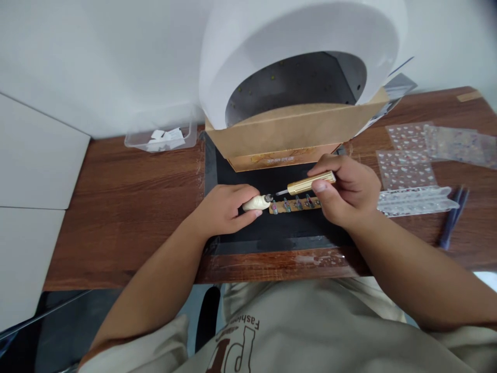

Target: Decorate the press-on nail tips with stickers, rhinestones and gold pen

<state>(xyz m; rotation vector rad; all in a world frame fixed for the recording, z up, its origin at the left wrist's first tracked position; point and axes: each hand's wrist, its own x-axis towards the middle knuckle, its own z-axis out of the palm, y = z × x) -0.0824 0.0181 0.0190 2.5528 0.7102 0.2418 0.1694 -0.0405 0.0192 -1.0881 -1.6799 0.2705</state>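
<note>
My left hand is closed round a small cream-coloured bottle, tilted with its dark neck to the right. Between the fingers and thumb of my right hand is a nail polish brush with a gold ribbed handle. Its dark tip is close to the bottle's mouth; whether the two touch I cannot tell. Just below the brush lies a tan strip carrying several colourful decorated false nails. My right hand hides the strip's right end. Under both hands is a black mat.
A white dome-shaped lamp sits on a cardboard box behind the mat. At left stands a clear plastic tray with white papers. On the right lie patterned sticker sheets, a clear plastic case and a dark blue pen-like item.
</note>
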